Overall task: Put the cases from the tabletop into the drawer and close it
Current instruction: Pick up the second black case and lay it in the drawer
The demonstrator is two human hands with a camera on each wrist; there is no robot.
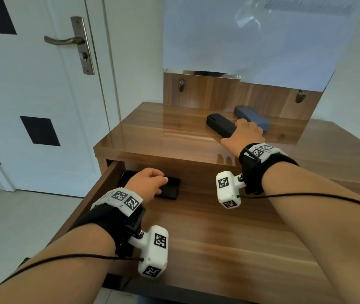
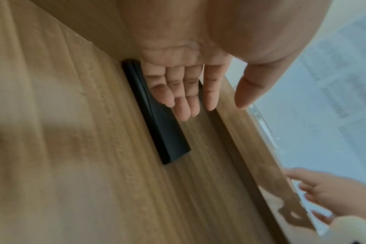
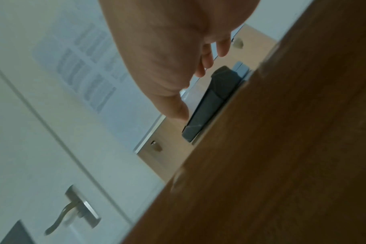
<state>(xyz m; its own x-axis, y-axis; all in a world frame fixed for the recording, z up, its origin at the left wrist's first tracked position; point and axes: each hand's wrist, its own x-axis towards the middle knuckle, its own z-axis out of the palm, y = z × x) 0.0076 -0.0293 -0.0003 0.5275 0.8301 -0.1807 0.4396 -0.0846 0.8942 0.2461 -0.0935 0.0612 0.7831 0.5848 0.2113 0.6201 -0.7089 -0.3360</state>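
A black case (image 1: 219, 125) (image 3: 211, 102) lies on the wooden tabletop (image 1: 152, 132), and a blue case (image 1: 253, 118) (image 3: 241, 69) lies just behind it by the back panel. My right hand (image 1: 245, 132) (image 3: 196, 92) hovers over the black case's near end, fingers spread and thumb beside it; a gap shows in the wrist view. Below, the drawer (image 1: 218, 227) stands pulled out. Another black case (image 1: 170, 187) (image 2: 163, 132) lies flat at its back left. Just over that case is my left hand (image 1: 152, 181) (image 2: 215, 112), fingers relaxed and holding nothing.
A white door with a metal handle (image 1: 65, 40) stands to the left of the cabinet. A mirror (image 1: 251, 40) covered with a pale sheet rises behind the tabletop, with two metal hooks (image 1: 181, 84) (image 1: 300, 96) on the wooden back panel. Most of the drawer floor is bare.
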